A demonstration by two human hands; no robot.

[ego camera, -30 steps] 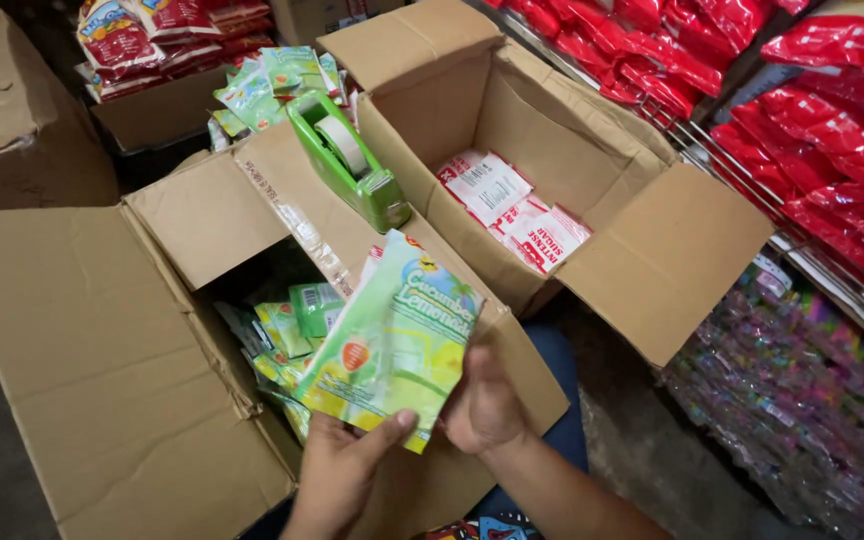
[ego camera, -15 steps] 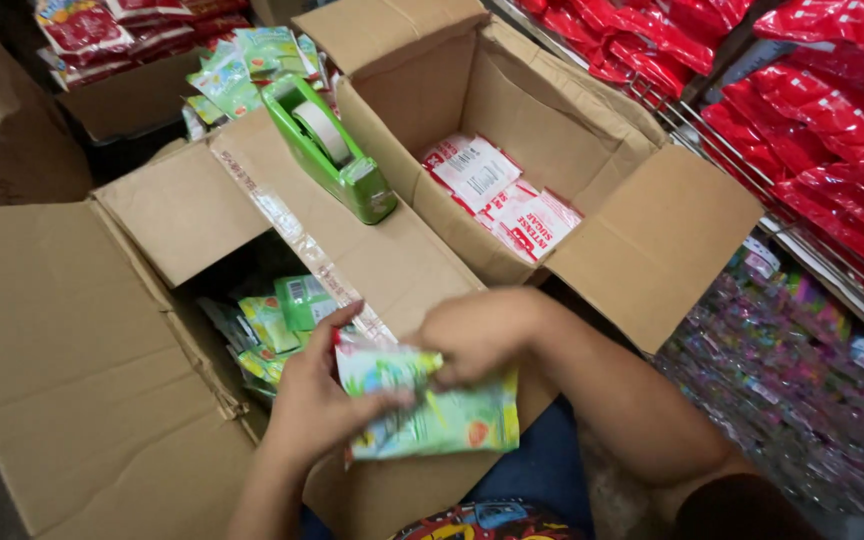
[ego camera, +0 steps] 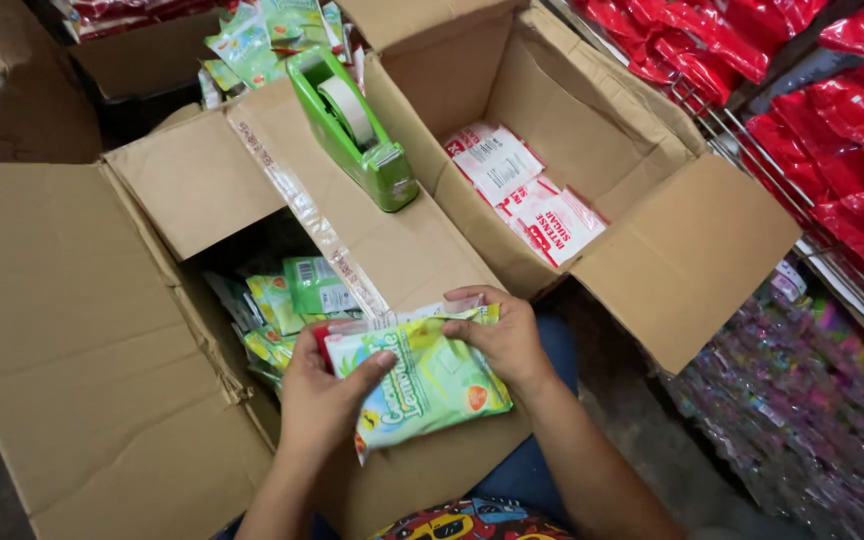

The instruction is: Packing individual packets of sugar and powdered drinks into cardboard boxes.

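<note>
Head view, thing: stack of flat green-and-yellow plastic sachets (ego camera: 432, 380), held over the near flap of the open brown cardboard box (ego camera: 82, 330).
Left hand (ego camera: 324, 395): clamped on the stack's left end, thumb on top.
Right hand (ego camera: 505, 338): fingers curled over the top right edge.
Handling: likely light, floppy, slick film; best gripped at both ends.
Nearby: green tape dispenser (ego camera: 357, 130) on the box flap.

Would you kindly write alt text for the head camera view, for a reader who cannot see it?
Two bare hands, left hand and right hand, hold a stack of green sachets above an open cardboard box of similar packets. A green tape dispenser rests on its flap; a second box holds white packets.
</note>
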